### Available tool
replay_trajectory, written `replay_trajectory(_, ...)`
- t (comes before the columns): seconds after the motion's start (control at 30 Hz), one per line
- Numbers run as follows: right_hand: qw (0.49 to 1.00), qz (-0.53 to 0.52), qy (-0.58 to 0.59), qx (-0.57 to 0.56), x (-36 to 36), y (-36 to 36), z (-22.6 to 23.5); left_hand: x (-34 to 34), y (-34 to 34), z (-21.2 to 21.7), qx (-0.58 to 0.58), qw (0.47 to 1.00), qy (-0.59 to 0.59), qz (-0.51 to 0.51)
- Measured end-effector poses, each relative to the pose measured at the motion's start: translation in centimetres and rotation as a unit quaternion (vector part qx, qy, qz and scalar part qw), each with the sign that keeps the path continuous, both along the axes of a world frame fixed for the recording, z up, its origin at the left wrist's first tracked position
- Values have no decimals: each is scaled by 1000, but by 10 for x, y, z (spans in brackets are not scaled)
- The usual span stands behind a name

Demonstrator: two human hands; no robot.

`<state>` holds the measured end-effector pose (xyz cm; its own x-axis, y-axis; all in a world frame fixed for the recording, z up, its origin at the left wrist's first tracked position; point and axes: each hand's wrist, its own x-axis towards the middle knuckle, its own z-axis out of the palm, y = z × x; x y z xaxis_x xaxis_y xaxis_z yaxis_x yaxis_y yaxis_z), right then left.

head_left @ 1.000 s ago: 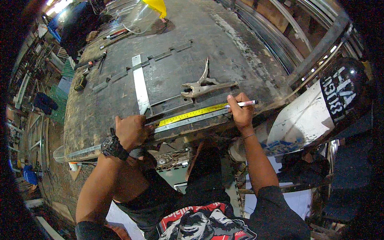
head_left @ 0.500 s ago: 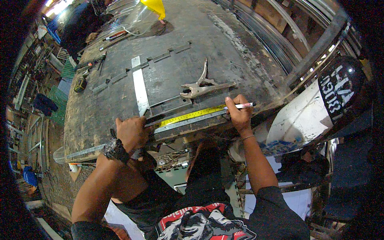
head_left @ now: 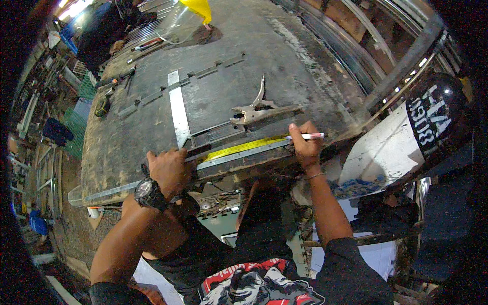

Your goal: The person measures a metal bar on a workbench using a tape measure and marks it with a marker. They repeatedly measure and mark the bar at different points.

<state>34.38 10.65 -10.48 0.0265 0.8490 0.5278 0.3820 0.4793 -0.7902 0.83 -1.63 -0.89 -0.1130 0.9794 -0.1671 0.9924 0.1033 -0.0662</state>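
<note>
Locking pliers (head_left: 256, 109) lie mid-table on grey worn worktable (head_left: 284, 56), jaws toward left. Flat steel strip (head_left: 178, 114) runs away from near edge, notched metal bars (head_left: 173, 89) crossing it. Yellow-topped clear face shield (head_left: 185, 18) at far edge. Black gas cylinder (head_left: 437, 119) beside table on right

Worktop (head_left: 284, 56): dull grey metal, scuffed and dusty, rough and rusty along its near edge.
Tape measure (head_left: 244, 148): glossy yellow blade along the near edge.
Metal bar (head_left: 239, 157): bare steel, faint sheen.
Marker (head_left: 308, 136): smooth white plastic.
Locking pliers (head_left: 259, 109): worn, matt metal.
Flat strip (head_left: 178, 109): bright, smooth metal.
Wristwatch (head_left: 148, 193): black, slightly glossy.
</note>
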Motion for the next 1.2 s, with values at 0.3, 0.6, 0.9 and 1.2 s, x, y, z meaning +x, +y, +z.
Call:
replay_trajectory(0.3,992,53,61,-92,-9,-10,9,4,-2,5,1,1000,-8,6)
replay_trajectory(0.6,990,77,41,-111,-7,-9,8,2,-2,1,11,1000,3,-3)
replay_trajectory(0.9,991,64,67,-94,-7,-9,13,-1,-3,-4,9,1000,4,-4)
replay_trajectory(1.2,989,59,74,-112,-5,-6,6,-5,-6,-11,49,998,-9,-25)
